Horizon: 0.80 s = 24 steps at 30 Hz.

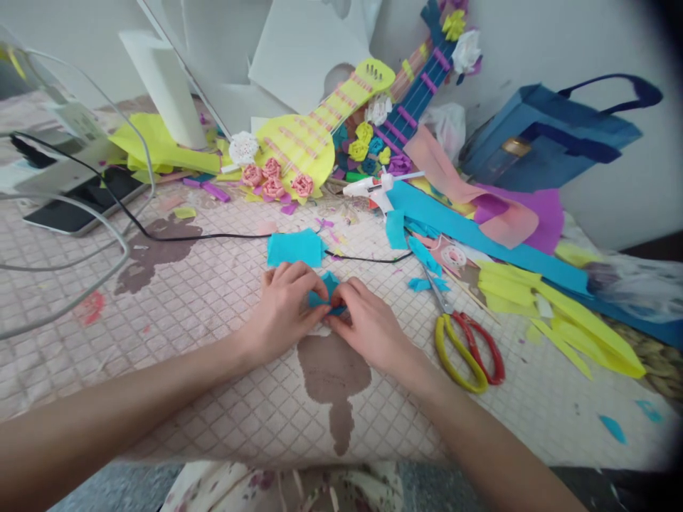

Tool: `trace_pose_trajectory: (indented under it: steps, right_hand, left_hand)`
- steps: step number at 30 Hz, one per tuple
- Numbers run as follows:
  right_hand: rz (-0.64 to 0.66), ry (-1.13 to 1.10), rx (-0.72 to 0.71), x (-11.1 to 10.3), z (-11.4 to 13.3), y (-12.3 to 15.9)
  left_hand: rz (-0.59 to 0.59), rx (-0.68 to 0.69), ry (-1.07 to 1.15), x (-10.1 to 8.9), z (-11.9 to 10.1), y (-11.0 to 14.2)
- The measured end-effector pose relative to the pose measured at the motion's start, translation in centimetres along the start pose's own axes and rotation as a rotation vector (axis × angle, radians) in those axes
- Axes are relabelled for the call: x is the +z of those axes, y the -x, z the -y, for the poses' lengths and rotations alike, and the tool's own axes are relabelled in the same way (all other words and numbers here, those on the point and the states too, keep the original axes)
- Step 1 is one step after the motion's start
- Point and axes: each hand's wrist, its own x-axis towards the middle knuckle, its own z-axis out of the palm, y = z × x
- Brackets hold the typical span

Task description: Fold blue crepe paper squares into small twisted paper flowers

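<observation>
A small piece of blue crepe paper (329,283) is pinched between my two hands above the quilted cloth. My left hand (289,299) closes thumb and fingertips on its left side. On the other side, my right hand (366,318) grips it the same way, so the fingers hide part of the paper. Just beyond my left hand lies a flat blue crepe paper rectangle (295,247). To the right of my right hand rest scissors (463,341) with one yellow and one red handle, blades pointing away among blue scraps (424,257).
A white glue gun (373,188) stands behind, its black cord crossing the table. Paper guitars, one yellow (304,146) and one dark blue (413,107), lean at the back. Yellow paper strips (576,320) lie right, a phone (85,203) left, a blue bag (544,135) back right.
</observation>
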Motion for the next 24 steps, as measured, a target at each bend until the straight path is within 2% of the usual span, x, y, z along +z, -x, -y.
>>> trace_pose_trajectory:
  steps: [3,5,11,18,24]
  right_hand:
    - [0.003,-0.076,-0.042,-0.3,-0.5,0.0]
    - [0.008,-0.15,-0.06,-0.5,-1.0,0.0]
    - [-0.066,-0.102,0.032,-0.7,-2.0,-0.2]
    - [-0.022,-0.195,-0.017,-1.3,-3.0,-0.4]
    - [-0.059,-0.106,0.021,-0.6,-2.5,-0.4]
  left_hand:
    - [0.114,0.039,-0.025,0.4,0.1,0.0]
    - [0.142,0.044,-0.028,0.5,0.4,-0.1]
    - [0.151,0.042,-0.047,0.6,0.7,-0.2]
    - [0.148,0.044,-0.071,0.6,0.5,-0.2]
    - [0.141,0.035,-0.106,0.8,0.5,0.0]
